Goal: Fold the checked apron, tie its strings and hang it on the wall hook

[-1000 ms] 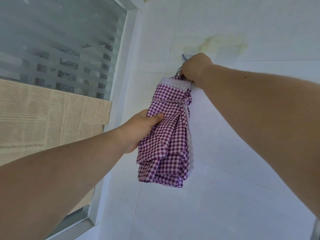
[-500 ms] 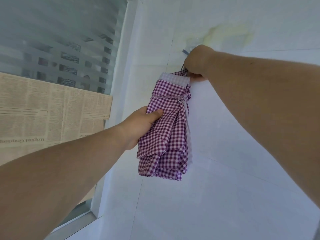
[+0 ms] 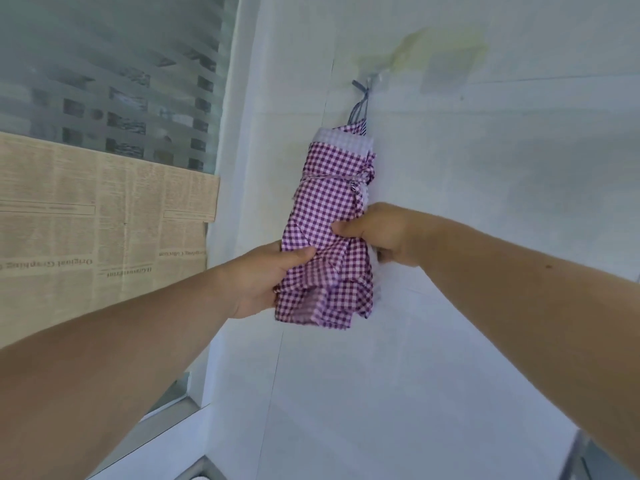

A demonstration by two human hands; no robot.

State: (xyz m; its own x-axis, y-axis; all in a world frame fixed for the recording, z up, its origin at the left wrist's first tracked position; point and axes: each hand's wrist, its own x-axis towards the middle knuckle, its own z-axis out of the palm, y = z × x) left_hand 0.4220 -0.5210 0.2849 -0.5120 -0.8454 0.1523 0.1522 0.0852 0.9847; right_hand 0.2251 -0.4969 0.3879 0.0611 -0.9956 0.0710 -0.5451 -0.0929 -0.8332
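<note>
The purple-and-white checked apron (image 3: pixel 329 188) hangs as a folded bundle against the white tiled wall. A string is tied around its upper part, and its neck strings (image 3: pixel 358 110) run up to the clear wall hook (image 3: pixel 372 79). My left hand (image 3: pixel 266 275) grips the bundle's lower left side. My right hand (image 3: pixel 381 233) pinches its right side a little higher, thumb on the front of the cloth. Both hands sit well below the hook.
A frosted window (image 3: pixel 114 74) fills the upper left, with newspaper (image 3: pixel 104 220) taped over its lower pane. A metal window ledge (image 3: pixel 166 414) runs below it. A yellowish stain and a square adhesive patch (image 3: pixel 446 72) mark the wall right of the hook.
My right hand has left the hook and come down onto the bundle's right side. The apron now hangs from the hook by its strings. My left hand slid lower on the cloth.
</note>
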